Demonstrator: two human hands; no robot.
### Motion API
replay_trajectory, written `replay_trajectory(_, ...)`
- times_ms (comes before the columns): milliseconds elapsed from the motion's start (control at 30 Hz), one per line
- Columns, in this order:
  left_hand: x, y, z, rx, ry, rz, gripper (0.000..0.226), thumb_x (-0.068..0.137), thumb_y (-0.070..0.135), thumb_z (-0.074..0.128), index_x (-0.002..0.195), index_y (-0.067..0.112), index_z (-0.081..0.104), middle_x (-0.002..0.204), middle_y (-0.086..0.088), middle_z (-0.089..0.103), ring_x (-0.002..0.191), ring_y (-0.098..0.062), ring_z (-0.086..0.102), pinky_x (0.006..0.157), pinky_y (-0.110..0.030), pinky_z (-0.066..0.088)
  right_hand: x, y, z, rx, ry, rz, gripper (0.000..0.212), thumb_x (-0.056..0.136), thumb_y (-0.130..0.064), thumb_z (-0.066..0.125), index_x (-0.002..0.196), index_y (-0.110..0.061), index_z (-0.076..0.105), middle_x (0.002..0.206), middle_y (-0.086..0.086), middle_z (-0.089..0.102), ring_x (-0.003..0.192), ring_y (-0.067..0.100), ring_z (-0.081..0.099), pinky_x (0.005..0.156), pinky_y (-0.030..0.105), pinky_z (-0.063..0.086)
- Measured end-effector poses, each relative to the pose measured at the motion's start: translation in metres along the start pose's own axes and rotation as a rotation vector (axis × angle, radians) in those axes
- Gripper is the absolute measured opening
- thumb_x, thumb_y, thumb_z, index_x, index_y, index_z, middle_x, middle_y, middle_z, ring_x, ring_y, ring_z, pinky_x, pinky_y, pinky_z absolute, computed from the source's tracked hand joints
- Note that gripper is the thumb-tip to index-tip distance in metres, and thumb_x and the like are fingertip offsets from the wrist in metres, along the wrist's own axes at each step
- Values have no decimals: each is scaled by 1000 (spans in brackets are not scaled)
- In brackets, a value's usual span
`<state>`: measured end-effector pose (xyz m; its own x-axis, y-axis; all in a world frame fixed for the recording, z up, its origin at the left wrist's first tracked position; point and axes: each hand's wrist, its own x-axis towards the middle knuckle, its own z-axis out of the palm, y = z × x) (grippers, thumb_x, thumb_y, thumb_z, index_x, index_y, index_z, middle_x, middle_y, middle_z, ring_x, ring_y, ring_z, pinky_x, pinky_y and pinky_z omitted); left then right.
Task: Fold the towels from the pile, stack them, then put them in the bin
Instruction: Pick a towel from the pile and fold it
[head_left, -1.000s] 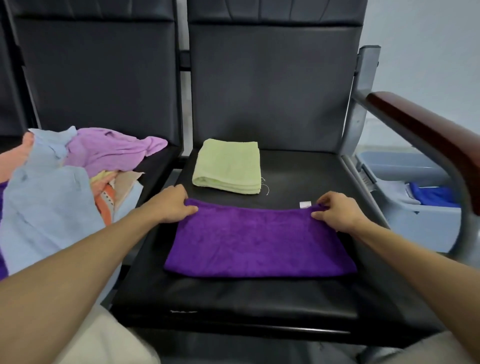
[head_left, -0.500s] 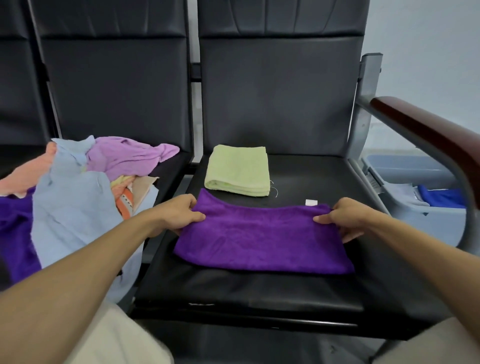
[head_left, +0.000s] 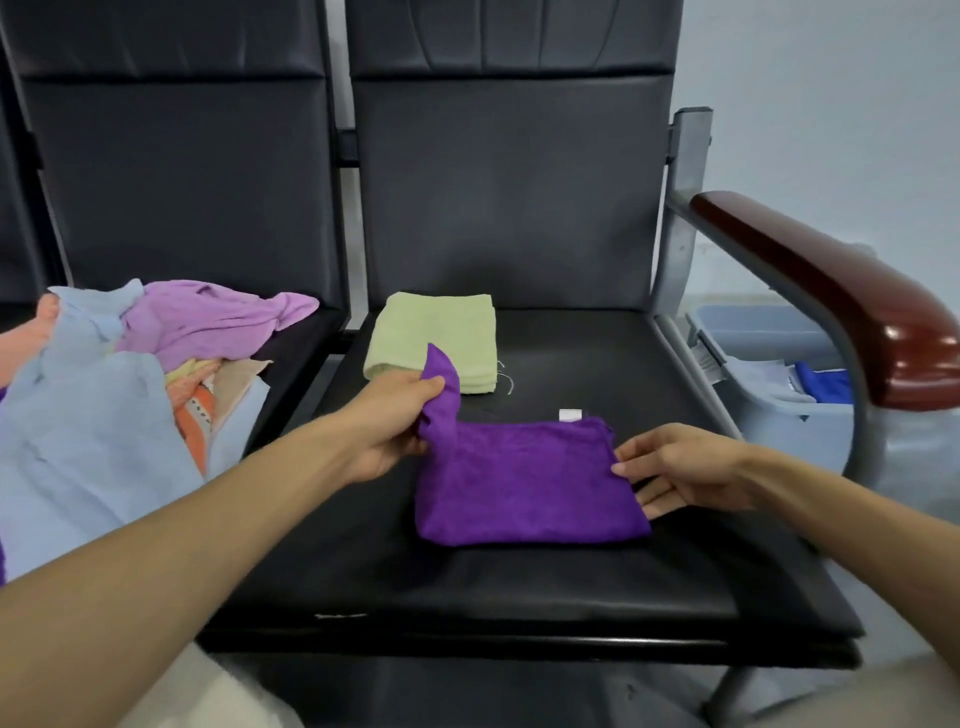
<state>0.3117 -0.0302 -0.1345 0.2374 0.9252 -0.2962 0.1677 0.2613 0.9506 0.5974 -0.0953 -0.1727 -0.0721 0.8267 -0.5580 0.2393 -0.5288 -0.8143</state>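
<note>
Left hand (head_left: 395, 421) pinches raised end of soft purple terry towel (head_left: 524, 483) | right hand (head_left: 680, 467), fingers straight, steadies its right edge on black padded bench (head_left: 519, 582) | tip: carry end across, match corners, then flatten.

Head camera looks forward and down, close over the seat (head_left: 519, 582).

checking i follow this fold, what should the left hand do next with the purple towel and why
Probably carry the lifted end across to the right edge, halving it. The left hand pinches the purple towel by its left end, up off the seat; the rest lies flat, and the right hand rests straight fingers at the right edge, apparently steadying it.
</note>
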Motion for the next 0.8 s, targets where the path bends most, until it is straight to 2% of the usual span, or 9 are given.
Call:
replay_trajectory(67, 2, -3, 32, 42, 0, -7, 22, 102, 17, 44, 83, 15, 55, 58, 1, 50, 42, -5, 45, 33, -16, 33, 0, 3, 1, 16, -10, -32, 11, 96, -3, 54, 105, -4, 60, 82, 13, 68, 63, 22, 69, 58, 29, 59)
replay_trajectory(133, 4, -9, 63, 95, -38, 17, 30, 101, 10, 40, 73, 16, 49, 45, 4, 46, 32, -5, 40, 31, -15, 28, -1, 4, 1, 34, -27, -56, 10, 97, -2, 51, 103, -4, 59, 79, 12, 68, 60, 19, 69, 56, 27, 58)
replay_trajectory(300, 9, -22, 122, 240, -129, 70, 32, 98, 5, 37, 71, 11, 52, 38, 1, 51, 29, -10, 44, 31, -18, 32, -2, 7, -2, 48, -46, -87, 15, 99, -2, 47, 100, -5, 61, 79, 10, 69, 60, 17, 69, 57, 25, 58)
replay_trajectory(400, 5, -31, 142, 310, -214, 20, 22, 101, 12, 39, 89, 5, 57, 49, -8, 58, 32, -14, 51, 33, -20, 38, -1, 8, -1, 43, -54, -94, 18, 100, -2, 44, 96, -6, 61, 79, 10, 68, 60, 15, 69, 59, 25, 59)
replay_trajectory(500, -2, -30, 142, 227, -271, -37, 20, 104, 19, 40, 118, 7, 45, 81, -15, 58, 40, -16, 58, 37, -22, 45, -2, 6, 2, 65, -33, -74, 18, 103, -7, 40, 99, -4, 58, 80, 12, 66, 57, 15, 68, 59, 26, 59)
replay_trajectory(567, -1, -29, 128, 218, -265, 5, 29, 103, 14, 41, 131, 14, 39, 87, -13, 59, 44, -16, 60, 40, -23, 46, -3, 3, 4, 81, -9, -56, 25, 105, -17, 37, 102, -2, 56, 80, 14, 65, 55, 17, 67, 57, 28, 59)
replay_trajectory(633, 2, -29, 104, 396, -209, 115, 31, 98, 5, 43, 128, 10, 51, 82, -6, 63, 49, -13, 61, 44, -21, 44, -4, -2, 8, 61, 33, -25, 36, 105, -30, 36, 104, 0, 56, 83, 16, 64, 55, 19, 67, 56, 30, 59)
replay_trajectory(700, 2, -32, 75, 643, -136, 230, 28, 93, 5, 47, 107, 20, 66, 82, 2, 66, 60, -7, 62, 55, -17, 43, -3, -4, 14, -39, 119, -3, 47, 102, -42, 39, 107, 1, 59, 86, 14, 64, 56, 20, 66, 55, 31, 58)
replay_trajectory(800, -1, -36, 34, 863, -124, 259, 21, 93, 13, 54, 97, 30, 67, 89, 13, 64, 75, 1, 56, 68, -16, 40, 2, -10, 30, -302, 282, -8, 44, 96, -47, 52, 103, -6, 64, 85, 9, 64, 60, 19, 65, 51, 31, 58)
